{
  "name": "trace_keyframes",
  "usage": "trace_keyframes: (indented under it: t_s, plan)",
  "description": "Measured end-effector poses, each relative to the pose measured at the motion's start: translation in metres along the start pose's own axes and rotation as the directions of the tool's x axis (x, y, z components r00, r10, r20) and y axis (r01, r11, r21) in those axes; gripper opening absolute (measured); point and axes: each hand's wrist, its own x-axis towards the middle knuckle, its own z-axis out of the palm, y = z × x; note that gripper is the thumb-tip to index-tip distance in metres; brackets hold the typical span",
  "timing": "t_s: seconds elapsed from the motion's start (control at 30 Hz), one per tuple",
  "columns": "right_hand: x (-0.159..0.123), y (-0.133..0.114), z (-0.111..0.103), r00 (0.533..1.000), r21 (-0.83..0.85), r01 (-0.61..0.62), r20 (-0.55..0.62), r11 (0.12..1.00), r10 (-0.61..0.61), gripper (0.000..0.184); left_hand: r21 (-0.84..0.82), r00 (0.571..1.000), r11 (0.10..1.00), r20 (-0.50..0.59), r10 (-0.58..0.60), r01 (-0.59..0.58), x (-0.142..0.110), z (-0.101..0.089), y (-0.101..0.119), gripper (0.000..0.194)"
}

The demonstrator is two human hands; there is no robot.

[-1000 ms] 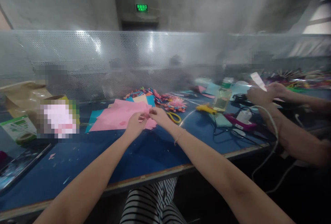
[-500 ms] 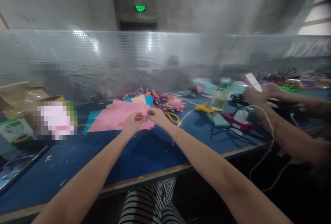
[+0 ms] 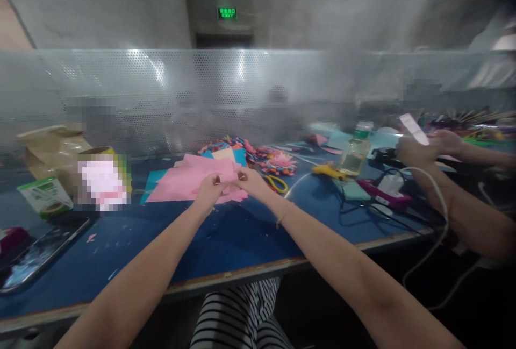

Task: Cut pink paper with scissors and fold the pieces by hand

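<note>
Both hands are over a stack of pink paper sheets point(image 3: 183, 171) on the blue table. My left hand point(image 3: 210, 186) is closed in a pinch at the left of a small pink paper piece point(image 3: 229, 177). At its right side my right hand point(image 3: 248, 181) pinches the same piece. Pink on pink, its outline is hard to separate from the sheets behind. Blue sheets point(image 3: 151, 183) stick out under the stack. Just right of my right hand lie yellow-handled scissors point(image 3: 277, 183). Behind them sits a pink and orange paper flower point(image 3: 281, 162).
On the left are a phone point(image 3: 46, 255), a green and white box point(image 3: 45, 197) and a brown paper bag point(image 3: 54, 158). A bottle point(image 3: 355, 150), a yellow glue gun point(image 3: 328, 171) and a purple power strip point(image 3: 385, 194) with cables stand right. A co-worker's hands point(image 3: 423, 147) hold a white strip.
The view has turned slightly left, so everything sits further right. My hands have parted a little, and more of the pink piece shows between them.
</note>
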Motion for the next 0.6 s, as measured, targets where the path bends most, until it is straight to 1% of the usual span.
trace_keyframes:
  t_s: [0.07,0.13,0.23,0.33,0.4,0.6]
  plan:
    - [-0.001,-0.0001,-0.0002,0.999,0.016,-0.029,-0.013,0.999,0.029,0.022,-0.003,0.999,1.0,0.045,0.001,-0.001,0.0005,-0.0007,-0.001,0.023]
    - [-0.0022,-0.0003,-0.0001,0.999,0.062,-0.049,-0.006,0.997,0.05,0.022,-0.021,0.998,1.0,0.06,-0.006,0.008,0.0007,-0.0011,-0.0012,0.024]
    - [-0.0038,-0.002,0.0004,0.994,0.196,-0.107,0.036,0.975,0.102,0.018,-0.1,0.996,0.993,0.066,-0.058,0.064,0.0003,-0.0019,0.0009,0.019]
    - [-0.0044,-0.005,0.0003,0.979,0.332,-0.204,0.082,0.921,0.188,0.016,-0.167,0.991,0.979,0.076,-0.107,0.118,-0.0006,-0.0034,0.0045,0.014]
    - [-0.0043,-0.0063,-0.0002,0.969,0.386,-0.246,0.099,0.889,0.225,0.018,-0.16,0.99,0.979,0.084,-0.116,0.128,-0.001,-0.0043,0.0057,0.013]
    - [-0.002,-0.0056,-0.0021,0.961,0.448,-0.272,0.078,0.852,0.265,0.022,-0.057,0.994,0.996,0.08,-0.069,0.074,0.0001,-0.0041,0.0035,0.021]
